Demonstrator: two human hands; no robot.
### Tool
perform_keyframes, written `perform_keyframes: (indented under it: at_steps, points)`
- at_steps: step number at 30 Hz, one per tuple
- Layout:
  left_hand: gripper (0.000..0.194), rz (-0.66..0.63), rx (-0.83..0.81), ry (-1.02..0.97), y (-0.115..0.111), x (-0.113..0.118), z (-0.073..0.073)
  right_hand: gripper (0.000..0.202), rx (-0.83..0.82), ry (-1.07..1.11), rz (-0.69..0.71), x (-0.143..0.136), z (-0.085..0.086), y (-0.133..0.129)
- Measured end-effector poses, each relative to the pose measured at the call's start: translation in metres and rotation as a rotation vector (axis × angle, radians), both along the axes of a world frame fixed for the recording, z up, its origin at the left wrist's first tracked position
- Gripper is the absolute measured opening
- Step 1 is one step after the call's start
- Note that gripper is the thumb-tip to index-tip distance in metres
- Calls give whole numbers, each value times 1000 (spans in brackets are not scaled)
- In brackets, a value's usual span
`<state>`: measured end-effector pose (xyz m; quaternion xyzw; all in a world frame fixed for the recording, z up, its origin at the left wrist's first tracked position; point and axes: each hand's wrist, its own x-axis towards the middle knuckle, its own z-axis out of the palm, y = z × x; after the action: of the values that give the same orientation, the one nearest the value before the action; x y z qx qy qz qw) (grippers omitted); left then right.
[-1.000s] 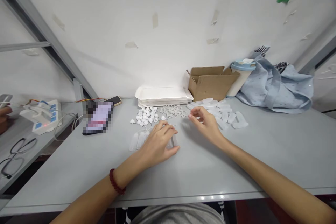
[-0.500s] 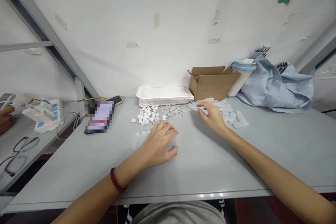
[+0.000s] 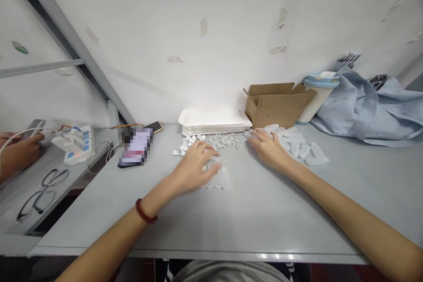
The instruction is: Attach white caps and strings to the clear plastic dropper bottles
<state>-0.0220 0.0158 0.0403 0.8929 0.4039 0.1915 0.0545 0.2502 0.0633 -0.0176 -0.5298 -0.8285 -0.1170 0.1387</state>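
My left hand point(image 3: 193, 168) hovers with fingers apart over the near side of a pile of small white cap-like pieces point(image 3: 189, 142). Under and beside its thumb lies a row of translucent, elongated pieces point(image 3: 220, 179), partly covered by the hand. Thin pale, stringy pieces point(image 3: 226, 141) lie between my two hands. Fingers spread, my right hand point(image 3: 269, 149) rests on or just above the left end of a heap of translucent oblong pieces point(image 3: 293, 139). Its fingertips touch or nearly touch a piece there; exact contact is unclear.
A stack of white flat boxes point(image 3: 214, 120) and an open cardboard box point(image 3: 277, 108) stand against the wall. Right of them are a lidded cup point(image 3: 315, 99) and a blue bag point(image 3: 370, 110). A phone point(image 3: 136, 147) lies left; beyond are a power strip point(image 3: 77, 143), glasses and another person's hands point(image 3: 28, 154).
My left hand has lifted from the translucent row and shifted away from me toward the white pieces. My right hand has gone from a near pinch to spread fingers. The view has turned left.
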Motion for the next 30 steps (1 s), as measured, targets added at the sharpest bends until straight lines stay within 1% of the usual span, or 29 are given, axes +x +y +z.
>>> perform_keyframes:
  at_steps: [2,3,6,8,9,11,14,18,24,27,30]
  points:
    - [25,150,-20,102,25,-6,8,37,-10,-36,-25,0,0,-1]
    - [25,195,-29,135,40,-7,11,37,-9,-45,-25,-1,1,-2]
    - [20,274,-62,219,80,0,15,36,21,-52,-10,-1,2,-3]
    - [16,295,-90,281,98,9,13,33,60,-41,-10,0,2,-3]
    - [19,303,-99,308,103,14,11,30,81,-31,-8,0,2,-3]
    - [27,316,-110,345,107,22,6,28,125,0,-3,1,1,-3]
    - [29,333,-120,358,103,27,1,29,182,58,11,1,3,-5]
    - [29,360,-135,323,99,28,2,28,232,96,53,-3,11,-11]
    - [25,382,-157,223,101,25,3,14,295,244,146,-7,15,-17]
    - [23,382,-177,151,101,23,1,12,279,309,165,-10,17,-21]
    - [27,364,-210,42,102,24,-1,13,245,330,168,-13,20,-25]
